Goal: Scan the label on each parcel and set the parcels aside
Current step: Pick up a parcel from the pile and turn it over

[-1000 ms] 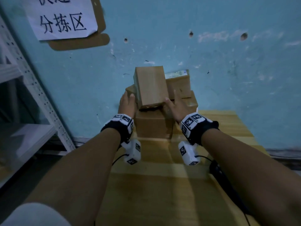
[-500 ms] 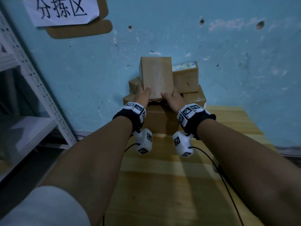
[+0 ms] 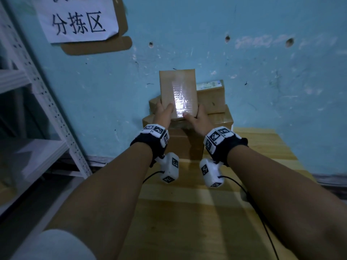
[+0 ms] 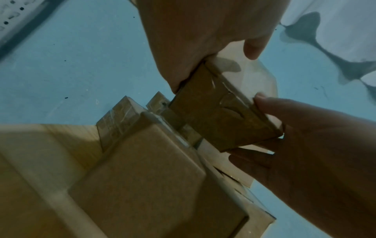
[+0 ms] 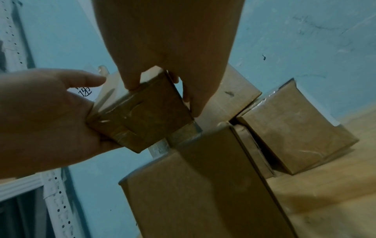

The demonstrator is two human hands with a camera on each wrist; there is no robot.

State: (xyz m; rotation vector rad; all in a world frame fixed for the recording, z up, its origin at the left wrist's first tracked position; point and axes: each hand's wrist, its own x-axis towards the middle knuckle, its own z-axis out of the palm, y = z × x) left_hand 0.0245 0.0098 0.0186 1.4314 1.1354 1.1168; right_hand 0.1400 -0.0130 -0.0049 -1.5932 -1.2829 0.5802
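Note:
I hold a small brown cardboard parcel (image 3: 178, 91) upright in both hands, above the stack of parcels (image 3: 216, 117) against the blue wall. A shiny taped face points toward me. My left hand (image 3: 163, 112) grips its lower left edge, thumb on the front. My right hand (image 3: 196, 117) grips the lower right edge the same way. In the left wrist view the parcel (image 4: 219, 116) sits between my left hand (image 4: 203, 40) and my right hand (image 4: 305, 145). The right wrist view shows the parcel (image 5: 140, 117) clear of the boxes below. No label shows on the face toward me.
The stack stands at the far end of a wooden table (image 3: 197, 212). A metal shelf rack (image 3: 47, 109) stands to the left. A paper sign (image 3: 78, 19) hangs on the wall above. A black cable (image 3: 262, 212) runs along the table's right side.
Both hands slid from the parcel's sides to its lower end and stood it upright. Its taped face now catches the light.

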